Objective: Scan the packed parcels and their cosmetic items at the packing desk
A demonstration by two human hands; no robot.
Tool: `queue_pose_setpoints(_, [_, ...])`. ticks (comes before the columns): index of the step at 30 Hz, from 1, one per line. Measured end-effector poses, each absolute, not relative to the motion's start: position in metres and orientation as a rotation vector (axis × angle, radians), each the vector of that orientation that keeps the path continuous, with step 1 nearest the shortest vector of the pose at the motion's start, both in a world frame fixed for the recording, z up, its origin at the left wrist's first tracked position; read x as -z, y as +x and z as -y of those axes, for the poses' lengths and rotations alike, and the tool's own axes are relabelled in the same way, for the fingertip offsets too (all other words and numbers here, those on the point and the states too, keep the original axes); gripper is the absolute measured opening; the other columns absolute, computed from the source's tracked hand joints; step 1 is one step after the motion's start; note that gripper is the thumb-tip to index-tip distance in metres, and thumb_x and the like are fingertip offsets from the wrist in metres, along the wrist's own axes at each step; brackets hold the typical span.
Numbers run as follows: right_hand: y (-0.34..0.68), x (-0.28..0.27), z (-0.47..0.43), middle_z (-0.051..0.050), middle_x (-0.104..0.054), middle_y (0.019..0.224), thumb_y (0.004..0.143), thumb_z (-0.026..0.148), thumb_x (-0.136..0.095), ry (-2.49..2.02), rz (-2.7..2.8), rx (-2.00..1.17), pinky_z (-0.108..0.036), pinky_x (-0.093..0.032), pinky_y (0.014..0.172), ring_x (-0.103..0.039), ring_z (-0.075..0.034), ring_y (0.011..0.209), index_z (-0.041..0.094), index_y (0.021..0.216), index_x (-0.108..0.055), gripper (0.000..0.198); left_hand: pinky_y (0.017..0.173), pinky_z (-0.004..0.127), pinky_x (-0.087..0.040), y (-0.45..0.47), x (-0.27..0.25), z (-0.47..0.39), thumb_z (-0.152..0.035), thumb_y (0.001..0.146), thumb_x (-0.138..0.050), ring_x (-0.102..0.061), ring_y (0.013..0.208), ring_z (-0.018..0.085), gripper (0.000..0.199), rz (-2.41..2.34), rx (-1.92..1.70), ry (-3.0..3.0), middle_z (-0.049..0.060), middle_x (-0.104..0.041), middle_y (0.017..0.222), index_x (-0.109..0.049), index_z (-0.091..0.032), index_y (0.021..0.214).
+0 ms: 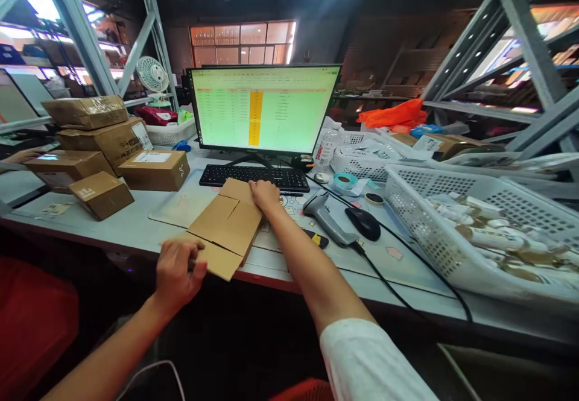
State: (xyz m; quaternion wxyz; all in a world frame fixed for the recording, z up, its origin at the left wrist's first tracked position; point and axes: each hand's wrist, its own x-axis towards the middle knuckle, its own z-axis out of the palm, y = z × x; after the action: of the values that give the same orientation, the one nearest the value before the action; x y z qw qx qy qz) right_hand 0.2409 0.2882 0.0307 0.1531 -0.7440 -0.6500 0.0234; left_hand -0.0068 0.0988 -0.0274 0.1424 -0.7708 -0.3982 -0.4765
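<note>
Gripping the near edge of a flattened cardboard box, the left hand pinched it over the table lip, while the right hand lay flat and unclenched on its far end, by the keyboard. The box lay flat on the table before the monitor, long axis running from the person's left hand away toward the keyboard, slightly rightward. Done well, I'd judge, both ends should be kept pinned so the creases stay square.
</note>
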Motion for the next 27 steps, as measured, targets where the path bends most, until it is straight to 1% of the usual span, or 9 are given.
queue_pose_setpoints(4, [0.24,-0.027,-0.293,-0.027,-0.068,0.123,0.107,0.046,-0.035,-2.106,1.891,-0.011,-0.043,-0.045,0.097,-0.062,-0.035,0.117,0.007,0.119,-0.073,0.056,0.094,0.039,-0.053,-0.03,0.027,-0.071,-0.033,0.102,-0.051,-0.069,0.115,0.026,0.015,1.221,1.123,-2.521,0.009,-0.071,0.13,-0.061,-0.023,0.097])
queue_pose_setpoints(6, [0.237,-0.027,-0.29,-0.026,-0.064,0.13,0.106,0.037,-0.041,-1.945,1.928,0.212,-0.047,-0.037,0.106,-0.054,-0.036,0.125,0.007,0.121,-0.071,0.045,0.081,0.033,-0.055,-0.037,0.003,-0.087,-0.04,0.104,-0.046,-0.074,0.097,0.024,0.028,1.323,0.958,-2.686,0.007,-0.077,0.113,-0.068,-0.023,0.101])
queue_pose_setpoints(8, [0.231,-0.029,-0.28,-0.023,-0.059,0.137,0.103,0.026,-0.044,-1.664,1.958,0.416,-0.049,-0.029,0.112,-0.047,-0.035,0.129,0.01,0.123,-0.069,0.036,0.068,0.031,-0.053,-0.038,-0.027,-0.12,-0.047,0.106,-0.04,-0.072,0.074,0.022,0.042,1.507,0.666,-2.883,0.004,-0.077,0.086,-0.069,-0.023,0.088])
queue_pose_setpoints(10, [0.221,-0.03,-0.262,-0.02,-0.062,0.13,0.099,0.017,-0.045,-1.384,2.076,0.417,-0.046,-0.031,0.108,-0.049,-0.032,0.123,0.012,0.117,-0.069,0.031,0.07,0.03,-0.053,-0.032,-0.05,-0.159,-0.047,0.106,-0.038,-0.07,0.072,0.02,0.043,1.558,0.472,-2.998,0.004,-0.075,0.082,-0.068,-0.02,0.094])
queue_pose_setpoints(13, [0.204,-0.024,-0.231,-0.014,-0.068,0.106,0.092,0.013,-0.051,-1.072,2.431,0.141,-0.04,-0.039,0.094,-0.055,-0.027,0.104,0.015,0.099,-0.07,0.02,0.101,0.037,-0.049,-0.019,-0.054,-0.203,-0.037,0.101,-0.049,-0.066,0.111,0.025,0.032,1.434,0.459,-2.963,0.011,-0.073,0.118,-0.066,-0.014,0.117])
queue_pose_setpoints(16, [0.192,-0.019,-0.211,-0.011,-0.068,0.104,0.092,0.015,-0.05,-1.011,2.576,-0.049,-0.038,-0.038,0.091,-0.056,-0.025,0.1,0.015,0.095,-0.068,0.018,0.119,0.038,-0.036,-0.01,-0.034,-0.218,-0.032,0.1,-0.047,-0.051,0.139,0.027,0.043,1.374,0.472,-2.99,0.017,-0.057,0.147,-0.057,-0.009,0.136])
queue_pose_setpoints(19, [0.189,-0.028,-0.206,-0.01,-0.067,0.1,0.098,0.022,-0.047,-1.068,2.599,-0.02,-0.041,-0.036,0.093,-0.055,-0.024,0.099,0.016,0.091,-0.068,0.023,0.111,0.044,-0.044,-0.008,-0.024,-0.214,-0.04,0.099,-0.046,-0.056,0.133,0.033,0.052,1.455,0.388,-2.945,0.02,-0.057,0.145,-0.051,-0.01,0.142])
queue_pose_setpoints(24, [0.221,-0.056,-0.183,-0.009,-0.063,0.088,0.101,0.038,-0.048,-1.186,2.212,0.035,-0.043,-0.039,0.094,-0.056,-0.023,0.094,0.018,0.067,-0.06,0.041,0.091,0.046,-0.052,0.003,-0.047,-0.201,-0.069,0.083,-0.06,-0.066,0.111,0.041,0.075,1.62,0.091,-2.863,0.023,-0.067,0.127,-0.057,-0.012,0.132])
queue_pose_setpoints(27, [0.254,-0.056,-0.154,-0.013,-0.063,0.115,0.088,0.04,-0.064,-1.283,1.806,-0.05,-0.042,-0.045,0.095,-0.057,-0.027,0.11,0.018,0.084,-0.063,0.022,0.089,0.044,-0.052,0.011,-0.061,-0.2,-0.06,0.08,-0.064,-0.067,0.106,0.04,0.066,1.704,0.058,-2.875,0.023,-0.07,0.12,-0.06,-0.011,0.125])
